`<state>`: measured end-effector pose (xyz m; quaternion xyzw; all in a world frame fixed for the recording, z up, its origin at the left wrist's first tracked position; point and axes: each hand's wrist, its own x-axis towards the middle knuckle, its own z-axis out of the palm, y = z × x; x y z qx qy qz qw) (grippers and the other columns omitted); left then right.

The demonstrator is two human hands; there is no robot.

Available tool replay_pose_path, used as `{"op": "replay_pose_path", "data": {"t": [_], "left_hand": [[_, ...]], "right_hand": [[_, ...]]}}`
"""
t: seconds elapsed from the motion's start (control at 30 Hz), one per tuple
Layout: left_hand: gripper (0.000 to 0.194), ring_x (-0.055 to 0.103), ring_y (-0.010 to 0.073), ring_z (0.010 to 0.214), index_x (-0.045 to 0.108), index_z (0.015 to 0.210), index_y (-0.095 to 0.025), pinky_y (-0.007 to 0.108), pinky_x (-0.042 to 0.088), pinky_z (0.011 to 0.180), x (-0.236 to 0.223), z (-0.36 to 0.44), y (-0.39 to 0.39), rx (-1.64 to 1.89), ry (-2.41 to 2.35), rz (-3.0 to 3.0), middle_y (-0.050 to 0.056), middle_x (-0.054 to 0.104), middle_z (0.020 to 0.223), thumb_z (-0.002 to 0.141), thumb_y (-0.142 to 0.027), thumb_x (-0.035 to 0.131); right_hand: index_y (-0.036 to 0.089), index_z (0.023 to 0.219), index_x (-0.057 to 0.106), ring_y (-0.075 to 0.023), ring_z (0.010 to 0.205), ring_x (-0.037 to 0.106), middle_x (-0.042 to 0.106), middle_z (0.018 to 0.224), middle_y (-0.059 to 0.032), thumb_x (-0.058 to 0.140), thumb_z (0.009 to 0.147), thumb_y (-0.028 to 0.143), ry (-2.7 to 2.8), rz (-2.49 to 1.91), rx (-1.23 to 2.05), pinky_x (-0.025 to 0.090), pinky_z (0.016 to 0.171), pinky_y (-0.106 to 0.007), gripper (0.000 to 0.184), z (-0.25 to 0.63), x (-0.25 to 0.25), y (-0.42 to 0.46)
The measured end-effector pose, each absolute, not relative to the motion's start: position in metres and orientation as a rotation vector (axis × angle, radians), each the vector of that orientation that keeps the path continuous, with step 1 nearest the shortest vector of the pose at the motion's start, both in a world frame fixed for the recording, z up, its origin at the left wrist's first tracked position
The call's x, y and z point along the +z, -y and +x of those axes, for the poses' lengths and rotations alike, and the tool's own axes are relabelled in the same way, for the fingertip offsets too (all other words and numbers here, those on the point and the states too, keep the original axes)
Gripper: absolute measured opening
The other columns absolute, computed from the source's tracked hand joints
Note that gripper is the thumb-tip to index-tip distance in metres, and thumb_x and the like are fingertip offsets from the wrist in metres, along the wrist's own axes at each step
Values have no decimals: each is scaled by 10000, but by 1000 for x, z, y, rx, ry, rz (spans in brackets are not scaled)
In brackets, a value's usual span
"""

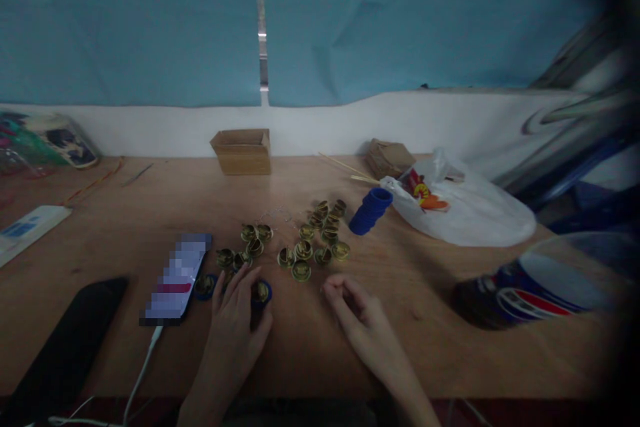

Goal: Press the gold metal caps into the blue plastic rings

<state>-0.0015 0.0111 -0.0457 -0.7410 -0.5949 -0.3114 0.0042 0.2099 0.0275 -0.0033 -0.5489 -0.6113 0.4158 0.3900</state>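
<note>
My left hand (235,313) rests on the wooden table (310,347), its fingers curled round a blue ring with a gold cap in it (261,293). A second blue-ringed gold cap (205,285) lies just left of that hand. My right hand (357,310) lies on the table to the right, fingers curled loosely, with nothing visible in them. Several loose gold caps (305,250) are scattered beyond both hands. A tilted stack of blue rings (371,211) leans further back on the right.
A phone (176,277) with a white cable lies left of my left hand, next to a black object (70,347). A small cardboard box (243,151), a white plastic bag (460,210) and a blue, red and white can (520,293) stand around.
</note>
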Motion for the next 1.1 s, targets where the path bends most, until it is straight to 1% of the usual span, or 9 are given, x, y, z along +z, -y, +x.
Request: {"op": "replay_pose_path", "data": {"t": [0.17, 0.27, 0.33, 0.43, 0.57, 0.83, 0.97, 1.03, 1.1], "left_hand": [[407, 562, 263, 1182, 504, 1202, -210, 521, 399, 1051, -37, 7, -4, -1316, 1732, -2226, 98, 639, 1178, 816, -129, 605], [345, 617, 222, 1065, 554, 1122, -221, 417, 482, 972, -34, 17, 4, -1431, 1647, -2273, 66, 669, 1074, 814, -68, 585], [291, 650, 198, 960, 576, 1071, -230, 347, 532, 873, -36, 25, 8, -1422, 1643, -2394, 48, 686, 992, 834, -63, 546], [204, 669, 184, 820, 597, 990, -224, 305, 557, 750, -41, 37, 9, -1282, 1737, -2634, 36, 686, 885, 865, -92, 504], [184, 663, 192, 777, 617, 922, -219, 308, 552, 703, -43, 44, 3, -1068, 1907, -2750, 43, 656, 861, 870, -104, 483], [171, 641, 192, 755, 589, 924, -213, 316, 529, 669, -38, 42, -4, -1186, 2021, -2673, 38, 624, 823, 900, -124, 445], [227, 633, 226, 932, 539, 1088, -200, 382, 537, 806, -31, 49, -17, -1305, 2051, -2487, 86, 614, 1014, 883, -128, 473], [311, 605, 255, 1033, 511, 1171, -179, 433, 518, 877, -28, 55, -27, -1258, 2017, -2474, 116, 595, 1105, 867, -117, 486], [348, 581, 288, 1066, 510, 1208, -150, 486, 501, 892, -27, 61, -35, -1129, 2011, -2483, 139, 587, 1106, 862, -119, 489]], "right_hand": [[210, 833, 581, -175, 617, 578, 633, 727, -25, 480, 928, 353, 1737, -1457, 809, 387, 532, -278, 200, 224, 15, -43], [213, 841, 586, -184, 573, 573, 631, 717, -33, 503, 908, 346, 1761, -1568, 410, 411, 531, -301, 170, 247, 34, -67], [209, 865, 592, -218, 683, 613, 650, 845, -79, 519, 879, 324, 1710, -1535, 129, 470, 612, -340, 137, 263, 46, -89], [194, 975, 607, -279, 838, 635, 649, 984, -137, 539, 849, 323, 1645, -1507, -134, 512, 722, -418, 193, 284, 57, -122], [173, 1059, 594, -318, 977, 635, 674, 1049, -155, 570, 834, 351, 1758, -1489, -106, 500, 842, -466, 288, 295, 51, -150], [148, 1103, 556, -303, 990, 645, 677, 1057, -160, 562, 832, 289, 1692, -1431, -82, 498, 869, -459, 306, 295, 26, -155], [177, 1116, 557, -279, 1022, 635, 668, 1086, -134, 569, 843, 277, 1623, -1360, -103, 490, 907, -449, 290, 287, 31, -149], [188, 1126, 555, -266, 1031, 631, 659, 1111, -126, 578, 852, 278, 1579, -1315, -97, 488, 921, -441, 289, 279, 35, -142], [189, 1144, 545, -254, 1029, 631, 647, 1131, -124, 581, 863, 276, 1571, -1266, -44, 491, 923, -426, 297, 269, 38, -132]]}}
